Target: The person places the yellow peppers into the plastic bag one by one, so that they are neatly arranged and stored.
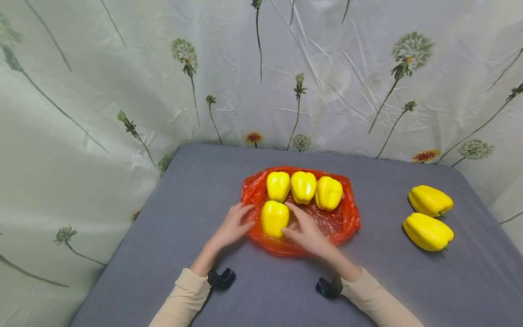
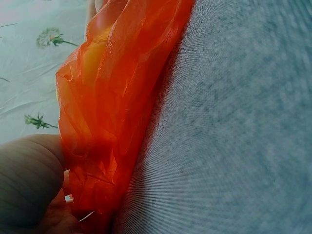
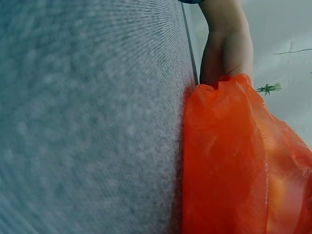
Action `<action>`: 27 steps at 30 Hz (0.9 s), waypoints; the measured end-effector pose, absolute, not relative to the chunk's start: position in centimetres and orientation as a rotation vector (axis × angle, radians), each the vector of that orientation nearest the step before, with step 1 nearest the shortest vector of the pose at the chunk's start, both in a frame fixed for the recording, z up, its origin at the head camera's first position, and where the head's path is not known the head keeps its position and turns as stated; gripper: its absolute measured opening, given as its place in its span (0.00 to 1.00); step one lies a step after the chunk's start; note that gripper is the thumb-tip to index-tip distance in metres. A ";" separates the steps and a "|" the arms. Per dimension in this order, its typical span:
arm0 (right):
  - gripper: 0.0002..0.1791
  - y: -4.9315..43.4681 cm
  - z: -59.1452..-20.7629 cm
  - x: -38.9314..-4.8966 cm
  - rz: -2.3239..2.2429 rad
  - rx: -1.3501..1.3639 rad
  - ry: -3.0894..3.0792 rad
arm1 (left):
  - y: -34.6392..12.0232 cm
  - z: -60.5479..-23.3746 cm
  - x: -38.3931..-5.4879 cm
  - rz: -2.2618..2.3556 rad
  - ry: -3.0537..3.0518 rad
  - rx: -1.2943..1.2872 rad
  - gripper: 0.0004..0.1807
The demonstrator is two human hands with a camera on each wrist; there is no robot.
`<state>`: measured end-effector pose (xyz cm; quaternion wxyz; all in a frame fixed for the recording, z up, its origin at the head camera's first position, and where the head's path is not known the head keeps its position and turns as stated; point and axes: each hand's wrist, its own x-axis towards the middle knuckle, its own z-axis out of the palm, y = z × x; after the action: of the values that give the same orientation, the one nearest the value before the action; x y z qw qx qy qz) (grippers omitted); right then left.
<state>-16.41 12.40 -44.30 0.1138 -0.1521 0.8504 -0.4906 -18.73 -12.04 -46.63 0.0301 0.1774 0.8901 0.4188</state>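
A red plastic bag point(image 1: 327, 220) lies spread on the table with its mouth turned up. Three yellow bell peppers point(image 1: 303, 187) form a row along its far side. One more yellow bell pepper point(image 1: 274, 220) sits at the near left of the bag. My right hand point(image 1: 307, 231) holds this one from its right side, thumb and index finger curved about it. At the bag's left rim my left hand point(image 1: 233, 227) has thumb and fingers apart; its thumb point(image 2: 36, 161) meets the bag wall in the left wrist view. Red plastic hides my right hand in the right wrist view.
Off to the right, two yellow bell peppers point(image 1: 429, 218) lie side by side on the grey table point(image 1: 192, 181). A pale curtain point(image 1: 135, 77) with dandelion prints hangs behind the table and along its left side.
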 end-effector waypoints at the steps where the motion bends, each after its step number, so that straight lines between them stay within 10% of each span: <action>1: 0.41 12.4 -44.3 -16.4 -1.443 -0.451 2.493 | -12.0 -46.6 -18.7 1.290 2.747 0.549 0.26; 27: 0.41 13.4 -43.8 -16.2 -1.479 -0.441 2.465 | -11.8 -46.4 -18.7 1.259 2.741 0.524 0.27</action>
<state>-16.25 13.44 -43.76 0.1163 -0.1508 0.8418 -0.5050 -18.67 -11.81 -46.44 0.0401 0.1709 0.8946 0.4109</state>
